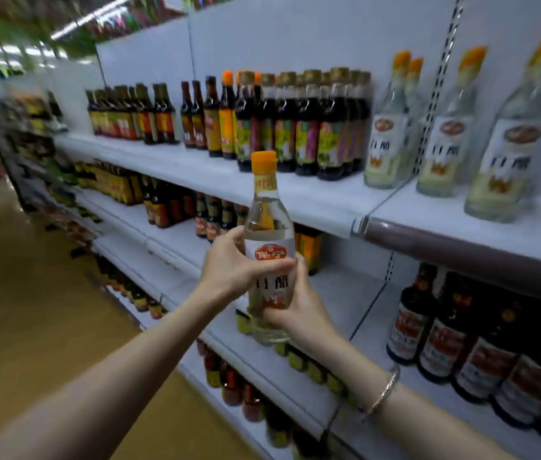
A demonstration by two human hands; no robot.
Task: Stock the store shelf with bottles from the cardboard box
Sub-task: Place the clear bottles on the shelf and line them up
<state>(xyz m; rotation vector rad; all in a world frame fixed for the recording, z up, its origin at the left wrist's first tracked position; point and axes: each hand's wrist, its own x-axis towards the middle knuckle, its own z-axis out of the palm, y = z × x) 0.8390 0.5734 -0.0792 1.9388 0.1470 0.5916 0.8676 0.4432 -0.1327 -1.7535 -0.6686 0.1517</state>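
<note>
Fingers (284, 263) of left hand (229, 267) and right hand (299, 310) wrap the upright clear glass orange-capped bottle (269, 247); matching bottles' white shelf (481, 224) lies up-right, nearer the right hand.

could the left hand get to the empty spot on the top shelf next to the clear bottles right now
Probably not yet: the left hand is wrapped round the clear bottle together with the right hand. The way itself looks free, as the top shelf is bare in front, left of the shelved clear bottles.

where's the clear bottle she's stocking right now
In the head view the clear bottle is upright at centre frame, held in front of the shelves by the left hand and right hand, below the top shelf and its dark bottles.
</note>
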